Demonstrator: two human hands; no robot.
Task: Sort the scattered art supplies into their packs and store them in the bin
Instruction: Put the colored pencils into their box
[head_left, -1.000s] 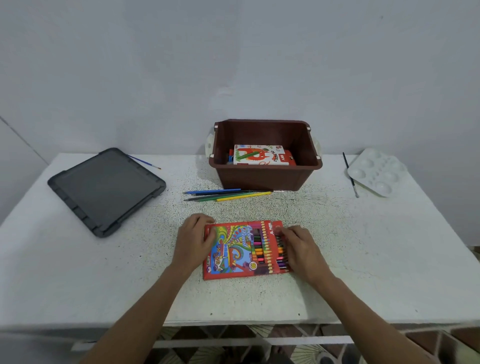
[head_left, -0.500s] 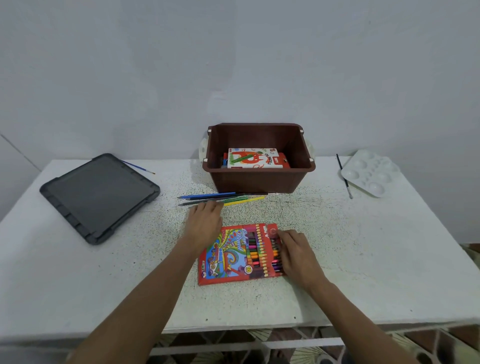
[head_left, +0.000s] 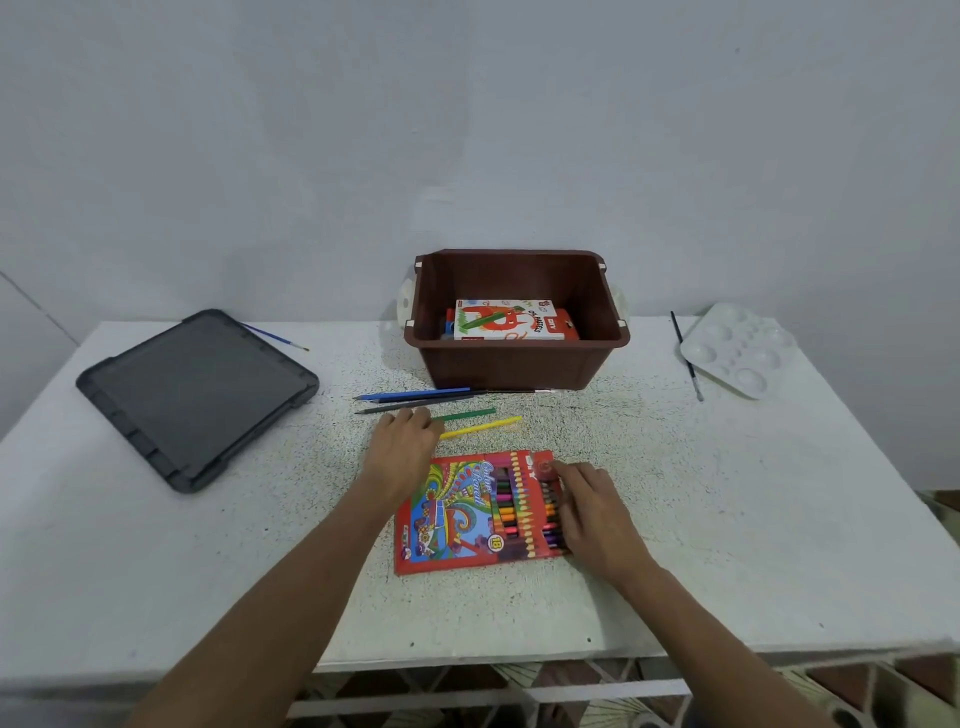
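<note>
Brown bin (head_left: 514, 364): plastic and open-topped, at the far middle of the white table (head_left: 779, 519). All places below are given from it.
Inside the bin: an oil pastels box (head_left: 506, 319) lies flat on the bottom, so that pack looks already stored.
Pencil pack (head_left: 457, 514): red and flat on the table, well in front of the bin on the person's side. Its window shows rows of coloured pencils.
Loose pencils: a blue pencil (head_left: 415, 395) and a grey pencil (head_left: 415, 404) lie just in front of the bin. A green pencil (head_left: 467, 413) and a yellow pencil (head_left: 480, 426) lie between the bin and the pack. All four are outside the pack.
Thin brush (head_left: 519, 391): on the table, close along the bin's front wall.
Left hand (head_left: 402, 447): between bin and pack, knuckles up, fingertips covering the left ends of the green and yellow pencils. I cannot tell whether it pinches them or only touches them. It seems placed there to gather them.
Right hand (head_left: 592, 512): apart from the left, resting on the pack's right edge with fingers laid loosely over it, probably to steady the pack.
Left of the bin: a dark tray (head_left: 197, 395), with a blue brush (head_left: 275, 338) at its far edge.
Right of the bin: a white palette (head_left: 737, 351), with a dark brush (head_left: 685, 356) beside it.
Step in hand: most likely returning stray pencils to the pack before it goes into the bin.
</note>
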